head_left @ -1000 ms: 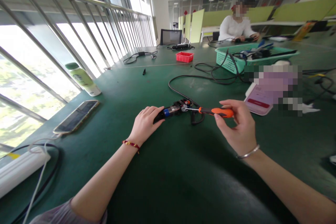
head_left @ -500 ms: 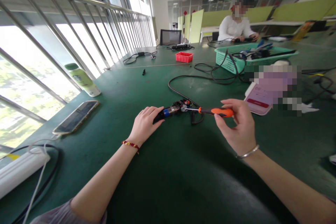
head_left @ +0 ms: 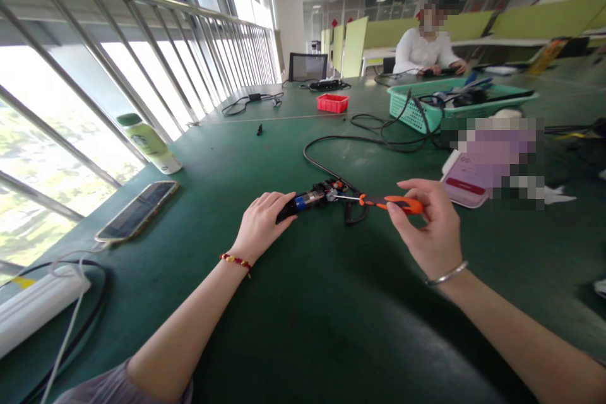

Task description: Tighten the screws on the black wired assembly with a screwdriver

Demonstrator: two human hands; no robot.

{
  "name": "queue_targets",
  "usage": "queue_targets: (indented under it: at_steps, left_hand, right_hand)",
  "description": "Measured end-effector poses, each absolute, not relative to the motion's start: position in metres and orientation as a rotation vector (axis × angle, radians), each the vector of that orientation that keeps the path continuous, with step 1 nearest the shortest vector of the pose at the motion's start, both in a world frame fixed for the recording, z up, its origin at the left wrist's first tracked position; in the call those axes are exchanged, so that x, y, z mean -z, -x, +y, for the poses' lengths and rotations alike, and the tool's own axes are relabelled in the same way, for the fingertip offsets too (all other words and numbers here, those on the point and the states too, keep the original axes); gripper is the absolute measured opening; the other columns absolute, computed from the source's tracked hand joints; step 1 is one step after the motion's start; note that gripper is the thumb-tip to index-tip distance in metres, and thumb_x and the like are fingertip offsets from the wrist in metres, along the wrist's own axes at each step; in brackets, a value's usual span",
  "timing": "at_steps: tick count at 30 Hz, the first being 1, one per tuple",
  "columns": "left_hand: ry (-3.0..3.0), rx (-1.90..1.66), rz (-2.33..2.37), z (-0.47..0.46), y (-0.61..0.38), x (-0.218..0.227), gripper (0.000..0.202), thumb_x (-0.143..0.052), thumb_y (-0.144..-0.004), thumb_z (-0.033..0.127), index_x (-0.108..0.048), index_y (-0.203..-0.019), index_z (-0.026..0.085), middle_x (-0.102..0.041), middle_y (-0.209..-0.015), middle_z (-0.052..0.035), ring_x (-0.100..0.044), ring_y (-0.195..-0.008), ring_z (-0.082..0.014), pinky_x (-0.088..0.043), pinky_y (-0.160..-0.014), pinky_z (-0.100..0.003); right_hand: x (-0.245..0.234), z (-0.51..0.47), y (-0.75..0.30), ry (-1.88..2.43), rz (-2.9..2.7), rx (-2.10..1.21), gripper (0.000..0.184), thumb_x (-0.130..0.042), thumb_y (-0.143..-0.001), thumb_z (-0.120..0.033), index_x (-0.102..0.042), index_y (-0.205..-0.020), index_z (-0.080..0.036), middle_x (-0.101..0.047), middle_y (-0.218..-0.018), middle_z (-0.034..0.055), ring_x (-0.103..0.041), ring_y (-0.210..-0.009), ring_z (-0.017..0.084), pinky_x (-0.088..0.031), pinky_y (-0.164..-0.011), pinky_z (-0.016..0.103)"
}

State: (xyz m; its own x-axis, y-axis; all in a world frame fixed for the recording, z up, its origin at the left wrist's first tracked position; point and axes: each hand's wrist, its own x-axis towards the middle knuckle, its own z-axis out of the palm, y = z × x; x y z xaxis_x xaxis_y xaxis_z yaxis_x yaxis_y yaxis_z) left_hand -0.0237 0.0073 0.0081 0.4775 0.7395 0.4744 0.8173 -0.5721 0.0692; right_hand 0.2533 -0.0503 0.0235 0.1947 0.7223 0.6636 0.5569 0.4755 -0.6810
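Observation:
My left hand (head_left: pixel 265 221) is wrapped around the near end of a black corded handheld device (head_left: pixel 308 199) lying on the green tabletop. A blue band, a silvery motor-like part and small exposed pieces show along the device; its exact kind is unclear. Between the thumb and fingers of my right hand (head_left: pixel 428 218) is a screwdriver (head_left: pixel 392 203) with an orange and black handle. Its thin shaft points left, and the tip meets the device's exposed far end, though the exact contact spot is too small to see. A black cable runs from that end.
A teal basket (head_left: pixel 416 115) full of cords and parts stands at the back right, behind a phone (head_left: pixel 466 180). Farther back are a red tray (head_left: pixel 332 103) and a seated person (head_left: pixel 421 53). Leftward are a bottle (head_left: pixel 150 144), another phone (head_left: pixel 137 211) and a metal railing.
The screwdriver handle has turned slightly and its rear end sits a touch lower and farther right. My left hand and the device have stayed in place.

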Motion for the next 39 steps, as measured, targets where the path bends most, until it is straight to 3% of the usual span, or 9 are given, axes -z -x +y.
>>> queue_targets:
  at_steps: [3, 5, 12, 19, 22, 27, 29, 34, 39]
  left_hand:
    - [2.553, 0.692, -1.352, 0.0071, 0.0237, -0.0083, 0.037, -0.059, -0.086, 0.029, -0.054, -0.12, 0.017, -0.064, -0.103, -0.0071, -0.058, -0.091, -0.0226, -0.048, -0.078, -0.036]
    - [2.553, 0.691, -1.348, 0.0073, 0.0238, -0.008, 0.038, -0.06, -0.085, 0.029, -0.055, -0.121, 0.016, -0.064, -0.103, -0.0071, -0.058, -0.091, -0.0227, -0.048, -0.078, -0.036]
    - [2.549, 0.695, -1.34, 0.008, 0.024, -0.0072, 0.039, -0.062, -0.084, 0.028, -0.055, -0.12, 0.015, -0.064, -0.102, -0.0068, -0.058, -0.09, -0.0225, -0.049, -0.078, -0.036]
    - [2.548, 0.686, -1.35, 0.0073, 0.0236, -0.008, 0.038, -0.061, -0.085, 0.028, -0.055, -0.12, 0.016, -0.064, -0.103, -0.0069, -0.058, -0.091, -0.0226, -0.049, -0.078, -0.036]
    - [2.548, 0.69, -1.347, 0.0071, 0.0238, -0.0081, 0.038, -0.061, -0.085, 0.028, -0.055, -0.12, 0.016, -0.064, -0.103, -0.007, -0.058, -0.091, -0.0226, -0.049, -0.078, -0.036]
    - [2.547, 0.693, -1.343, 0.0073, 0.0236, -0.008, 0.039, -0.062, -0.084, 0.027, -0.055, -0.12, 0.016, -0.064, -0.102, -0.0068, -0.058, -0.09, -0.0225, -0.049, -0.078, -0.035]
    - [2.547, 0.694, -1.343, 0.0074, 0.0236, -0.0081, 0.039, -0.063, -0.084, 0.027, -0.055, -0.12, 0.016, -0.064, -0.102, -0.0068, -0.058, -0.09, -0.0225, -0.049, -0.078, -0.036]
    - [2.546, 0.693, -1.337, 0.0079, 0.0241, -0.0075, 0.04, -0.063, -0.083, 0.027, -0.055, -0.12, 0.015, -0.064, -0.102, -0.0067, -0.058, -0.09, -0.0224, -0.049, -0.078, -0.036]
    - [2.543, 0.695, -1.342, 0.0083, 0.0241, -0.0066, 0.039, -0.063, -0.084, 0.027, -0.055, -0.12, 0.016, -0.064, -0.102, -0.0063, -0.058, -0.09, -0.0222, -0.048, -0.077, -0.035]
  right_hand:
    - [-0.0216, -0.048, -0.254, 1.086, -1.478, -0.095, 0.034, -0.064, -0.073, -0.016, -0.053, -0.105, -0.021, -0.057, -0.098, 0.0051, -0.061, -0.086, 0.017, -0.053, -0.076, 0.032]
    - [-0.021, -0.0478, -0.2543, 1.07, -1.486, -0.098, 0.036, -0.064, -0.073, -0.015, -0.053, -0.106, -0.021, -0.057, -0.102, 0.006, -0.061, -0.089, 0.017, -0.053, -0.078, 0.033]
    - [-0.0219, -0.0508, -0.2536, 1.237, -1.496, -0.174, 0.012, -0.061, -0.081, -0.027, -0.057, -0.09, -0.02, -0.054, -0.065, -0.0031, -0.055, -0.055, 0.012, -0.047, -0.054, 0.026]
    - [-0.0208, -0.0477, -0.2545, 1.062, -1.48, -0.112, 0.034, -0.064, -0.075, -0.017, -0.053, -0.107, -0.021, -0.057, -0.103, 0.0058, -0.062, -0.089, 0.017, -0.054, -0.077, 0.031]
    - [-0.0213, -0.0485, -0.2538, 1.1, -1.486, -0.098, 0.029, -0.064, -0.075, -0.018, -0.055, -0.102, -0.02, -0.059, -0.094, 0.0041, -0.062, -0.081, 0.015, -0.053, -0.072, 0.029]
    - [-0.0227, -0.0525, -0.2522, 1.243, -1.519, -0.263, 0.011, -0.06, -0.082, -0.028, -0.057, -0.088, -0.02, -0.05, -0.053, -0.0062, -0.049, -0.043, 0.009, -0.041, -0.043, 0.023]
    - [-0.0229, -0.0526, -0.2518, 1.212, -1.513, -0.23, 0.014, -0.061, -0.081, -0.026, -0.057, -0.092, -0.02, -0.053, -0.059, -0.0051, -0.052, -0.048, 0.01, -0.044, -0.047, 0.023]
    - [-0.0217, -0.0496, -0.2517, 1.059, -1.501, -0.077, 0.033, -0.064, -0.074, -0.017, -0.054, -0.106, -0.021, -0.059, -0.099, 0.005, -0.062, -0.084, 0.016, -0.054, -0.073, 0.03]
    - [-0.0234, -0.0524, -0.2519, 1.122, -1.542, -0.11, 0.017, -0.063, -0.077, -0.021, -0.057, -0.093, -0.02, -0.059, -0.076, -0.0008, -0.06, -0.063, 0.012, -0.051, -0.06, 0.025]
